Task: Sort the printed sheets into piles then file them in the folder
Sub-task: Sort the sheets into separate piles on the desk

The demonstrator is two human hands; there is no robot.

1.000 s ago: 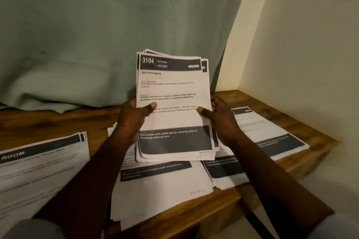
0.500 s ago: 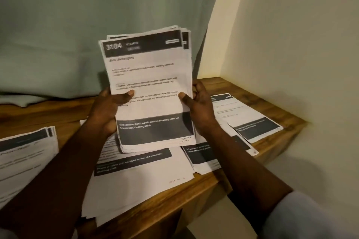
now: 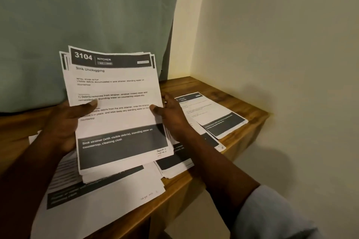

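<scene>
— Where is the stack of printed sheets (image 3: pixel 124 114)?

— We hold it up in both hands, facing us, above the wooden worktop (image 3: pixel 246 106). Its lower edge hangs over the piles below. The top sheet (image 3: pixel 116 85) reads "3104 KITCHEN, Sink Unclogging", and the sheets behind it fan out a little at the upper corners.

— How do our hands sit on it?

— Our left hand (image 3: pixel 62 124) grips the left edge. Its thumb (image 3: pixel 89 104) presses flat on the front of the top sheet. The rest of that hand goes behind the paper, so we cannot tell how it lies there. Our right hand (image 3: pixel 172 118) pinches the right edge the same way, thumb in front. Its fingers (image 3: pixel 167 97) are behind the stack, with the tips showing just past the edge.

— And what lies on the worktop?

— Three lots of paper. A near pile (image 3: pixel 108 198) lies under the held stack and reaches over the worktop's front edge. A middle pile (image 3: pixel 174 167) sits just beside it to the right, partly hidden by our right wrist. A far pile (image 3: pixel 215 116) lies near the right-hand corner. We cannot tell whether it touches or overlaps the middle one. The pages we can see carry dark bands.

— What is around it?

— A grey-green curtain (image 3: pixel 87 6) hangs behind the worktop, and a pale wall (image 3: pixel 281 44) stands on the right. A light sleeve (image 3: pixel 272 217) covers our right arm near the lower edge of the view.
</scene>
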